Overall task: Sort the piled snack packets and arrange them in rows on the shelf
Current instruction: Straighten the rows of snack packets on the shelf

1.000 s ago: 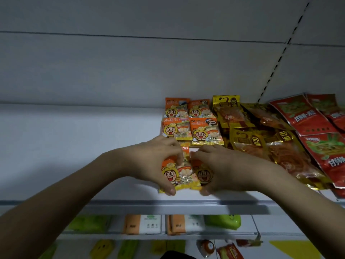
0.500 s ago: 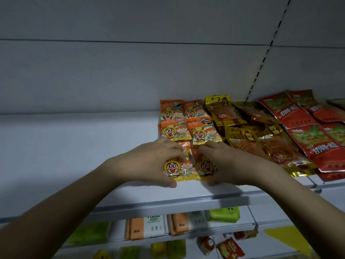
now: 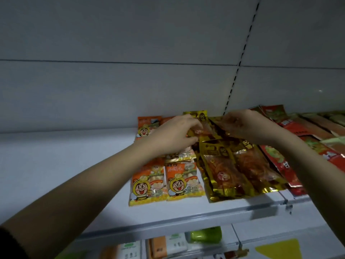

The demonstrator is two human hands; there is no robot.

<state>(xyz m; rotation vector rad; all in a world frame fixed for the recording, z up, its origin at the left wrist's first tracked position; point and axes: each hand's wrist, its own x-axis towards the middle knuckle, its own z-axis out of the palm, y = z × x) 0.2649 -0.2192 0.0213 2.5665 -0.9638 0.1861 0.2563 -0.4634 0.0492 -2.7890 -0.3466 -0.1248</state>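
Observation:
On the white shelf (image 3: 61, 165) lie orange cartoon-face snack packets (image 3: 166, 182) in two columns, the front pair side by side near the edge. Right of them sit gold foil packets (image 3: 239, 169) with reddish contents. At the back, my left hand (image 3: 175, 133) and my right hand (image 3: 246, 126) both pinch a gold packet (image 3: 207, 126), one on each side of it. My left hand hides the middle orange packets. Red packets (image 3: 280, 159) lie further right.
The shelf's left half is bare white board up to the grey back wall (image 3: 130, 90). A slotted upright (image 3: 240, 58) runs up the wall. Below the front lip (image 3: 186, 219), a lower shelf holds orange-and-white boxes (image 3: 164, 245) and a green item (image 3: 205, 235).
Both hands let go of the front orange packets, which now lie flat near the edge, and moved back and right onto the gold packet. The camera view also shifted upward.

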